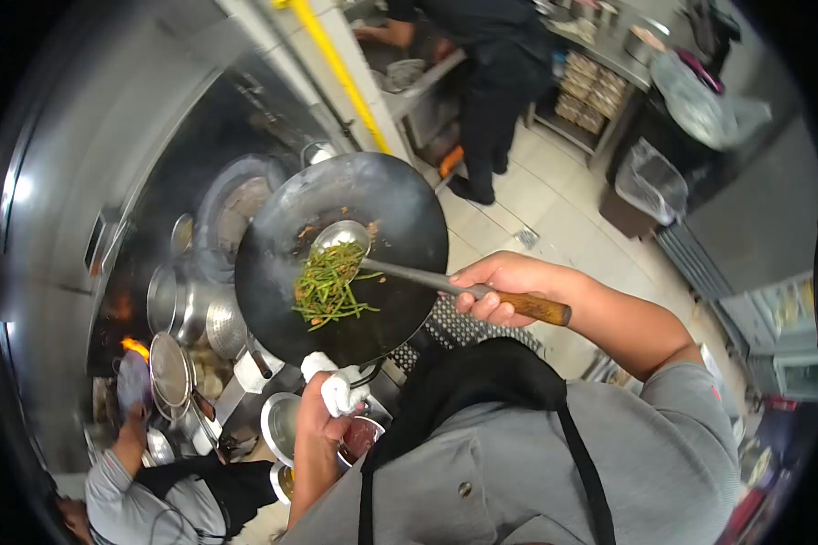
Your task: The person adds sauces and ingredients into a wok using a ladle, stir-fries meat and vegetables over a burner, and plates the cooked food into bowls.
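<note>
A large dark wok (382, 218) is tilted in front of me. Cut green beans (327, 295) with small brown bits lie in a heap in it. My right hand (504, 286) grips the wooden end of a long-handled metal ladle (409, 274). The ladle's bowl is inside the wok, against the upper edge of the beans. At the wok's near rim, my left hand (316, 409) is closed around a folded white cloth (344, 391), over the wok's handle. The cloth and hand partly hide that handle.
Left of the wok are a round burner (241, 213), metal pots (182, 304) and a strainer (170, 374). A co-worker (159, 500) reaches toward a flame (134, 347) at lower left. Another person (504, 82) stands beyond the wok. A lined bin (650, 186) stands at upper right.
</note>
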The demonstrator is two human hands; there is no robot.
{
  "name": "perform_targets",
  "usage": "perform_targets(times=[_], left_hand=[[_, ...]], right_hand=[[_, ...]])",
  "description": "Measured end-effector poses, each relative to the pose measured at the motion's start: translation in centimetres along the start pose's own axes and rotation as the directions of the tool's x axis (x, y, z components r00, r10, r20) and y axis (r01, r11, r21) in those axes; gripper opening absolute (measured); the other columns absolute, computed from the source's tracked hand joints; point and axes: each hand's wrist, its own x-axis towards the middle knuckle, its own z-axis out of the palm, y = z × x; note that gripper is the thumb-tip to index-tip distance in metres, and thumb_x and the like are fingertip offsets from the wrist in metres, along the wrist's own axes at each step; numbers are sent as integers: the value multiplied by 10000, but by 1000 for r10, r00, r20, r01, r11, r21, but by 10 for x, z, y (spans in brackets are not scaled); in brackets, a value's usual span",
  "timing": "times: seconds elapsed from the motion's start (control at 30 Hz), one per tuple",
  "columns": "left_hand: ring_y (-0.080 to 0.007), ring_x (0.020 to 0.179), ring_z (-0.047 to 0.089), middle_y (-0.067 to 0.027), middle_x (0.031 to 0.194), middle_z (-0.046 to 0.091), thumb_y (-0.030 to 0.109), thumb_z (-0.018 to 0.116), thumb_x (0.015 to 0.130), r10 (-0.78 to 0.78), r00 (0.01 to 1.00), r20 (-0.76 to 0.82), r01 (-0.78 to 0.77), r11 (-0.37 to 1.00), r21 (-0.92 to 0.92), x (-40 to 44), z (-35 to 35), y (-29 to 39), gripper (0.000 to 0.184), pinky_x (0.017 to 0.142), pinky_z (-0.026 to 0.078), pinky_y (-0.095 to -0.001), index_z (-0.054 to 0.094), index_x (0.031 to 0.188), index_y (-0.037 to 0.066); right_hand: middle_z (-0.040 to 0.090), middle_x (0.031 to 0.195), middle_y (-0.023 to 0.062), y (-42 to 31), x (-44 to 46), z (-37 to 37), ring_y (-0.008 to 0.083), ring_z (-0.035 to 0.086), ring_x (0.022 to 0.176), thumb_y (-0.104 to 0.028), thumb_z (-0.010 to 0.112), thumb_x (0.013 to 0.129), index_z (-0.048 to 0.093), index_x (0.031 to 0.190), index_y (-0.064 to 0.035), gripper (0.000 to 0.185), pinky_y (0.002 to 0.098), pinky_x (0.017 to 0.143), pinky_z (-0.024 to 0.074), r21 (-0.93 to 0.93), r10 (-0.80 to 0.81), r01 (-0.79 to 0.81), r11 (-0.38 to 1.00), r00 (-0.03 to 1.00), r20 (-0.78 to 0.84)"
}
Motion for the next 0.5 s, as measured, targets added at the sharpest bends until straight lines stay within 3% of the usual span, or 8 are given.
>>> perform_targets(times=[0.03,0.07,0.13,0.23,0.33,0.37,0.43,0.5], left_hand=[[-260,706,665,-95,854,686,249,520,842,-50,999,-18,51,996,71,-2,13,-8,252,519,517,-364,629,937,43],[-237,677,641,-46,844,674,312,521,868,-103,991,-83,113,985,132,6,22,-15,185,492,499,-372,613,911,157],[-243,702,647,-46,874,680,300,533,867,-155,986,-63,165,967,193,23,43,-26,165,526,506,-370,606,921,162],[-236,745,654,-33,871,677,324,534,882,-367,930,10,344,883,320,75,73,-50,176,542,511,-376,600,937,170],[-232,751,672,-37,853,682,322,490,898,-514,856,63,431,775,462,130,93,-66,233,535,537,-369,609,975,137],[-227,742,673,-34,855,682,334,480,903,-518,855,17,424,718,552,144,106,-74,246,524,541,-364,616,971,141],[-225,734,672,-33,850,681,332,478,900,-608,792,47,447,631,634,175,127,-88,239,512,538,-361,614,963,146],[-237,740,672,-38,858,680,325,482,893,-723,666,184,339,513,789,232,142,-94,224,512,539,-366,607,951,149]], right_hand=[[491,772,37,11,-19,-14,45,410,500,-173,483,969,433,987,-47,137,175,365,329,31,-9,9,999,1000,14],[498,771,35,21,-35,-26,46,409,497,-183,489,967,433,983,-44,150,179,362,330,57,-37,35,998,999,24],[504,761,27,39,-57,-53,42,418,494,-185,487,966,432,933,-44,154,184,348,337,107,-86,94,990,993,-78],[502,748,20,71,-80,-92,38,426,474,-196,479,969,423,890,-54,172,178,331,346,184,-159,207,961,956,-246],[464,634,-9,101,-84,-113,37,404,430,-252,467,977,443,818,-68,244,181,323,342,269,-176,344,900,850,-497],[475,709,5,119,-81,-147,33,383,449,-230,483,979,451,890,-71,184,174,327,304,286,-194,352,891,866,-460],[457,675,-2,146,-86,-154,37,368,435,-263,476,986,448,863,-73,227,179,328,305,334,-208,445,831,805,-556],[416,577,-44,158,-89,-143,42,384,420,-302,468,988,449,824,-83,274,181,340,341,421,-268,518,744,810,-521]])
